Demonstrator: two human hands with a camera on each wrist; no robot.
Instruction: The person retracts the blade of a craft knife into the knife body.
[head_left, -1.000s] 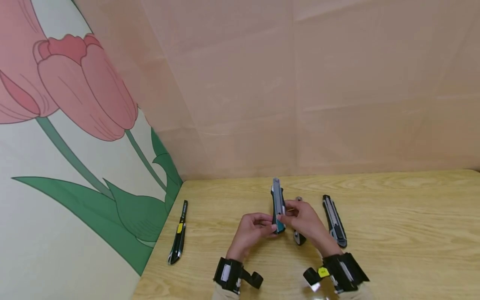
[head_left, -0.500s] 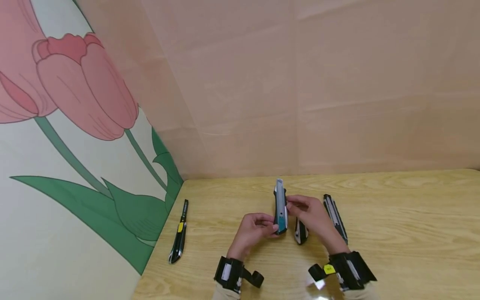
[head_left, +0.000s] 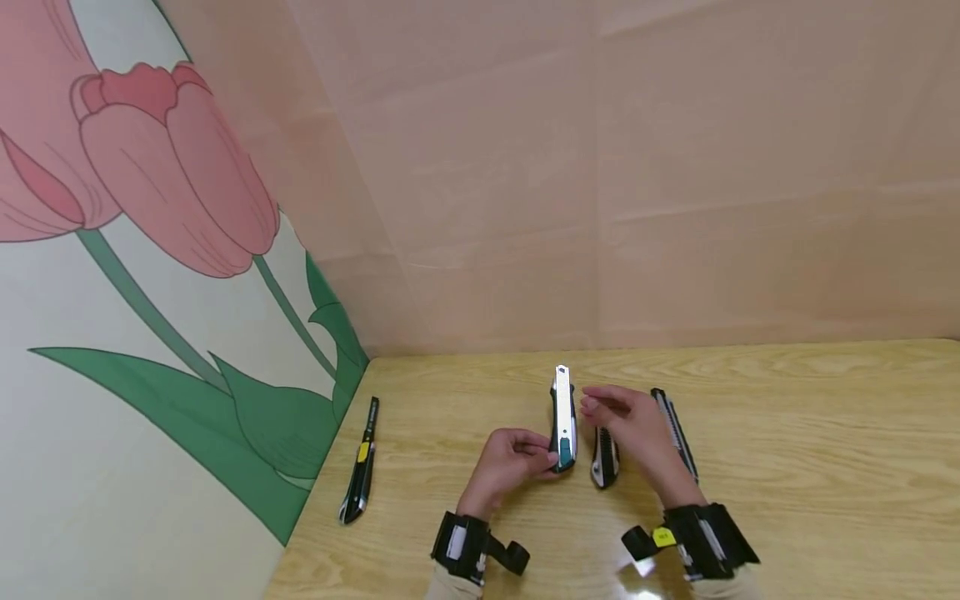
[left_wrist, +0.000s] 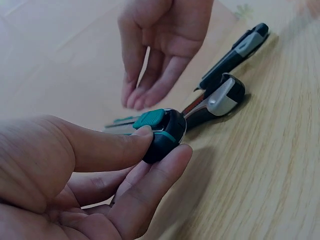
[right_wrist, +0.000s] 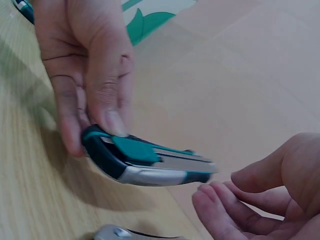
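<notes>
My left hand (head_left: 510,467) pinches the butt end of a box cutter (head_left: 563,425) between thumb and fingers. The cutter is teal, black and silver, with a teal slider, and its nose points away from me. In the right wrist view the box cutter (right_wrist: 150,159) is held above the wooden table. My right hand (head_left: 630,421) is beside it on the right, holding nothing, its fingers loosely bent and its fingertips close to the cutter's nose. Under the right hand lies a second, black and grey box cutter (head_left: 604,462), partly hidden by that hand.
Another black and grey box cutter (head_left: 678,437) lies on the table to the right, partly behind the right hand. Far left lies a slim black cutter with a yellow slider (head_left: 361,467). The wooden table (head_left: 825,467) meets a pinkish backdrop (head_left: 675,208) at its far edge.
My right hand has let go of the teal box cutter and moved off to the right. The left hand keeps its pinch, and the cutter has shifted slightly right and tilted.
</notes>
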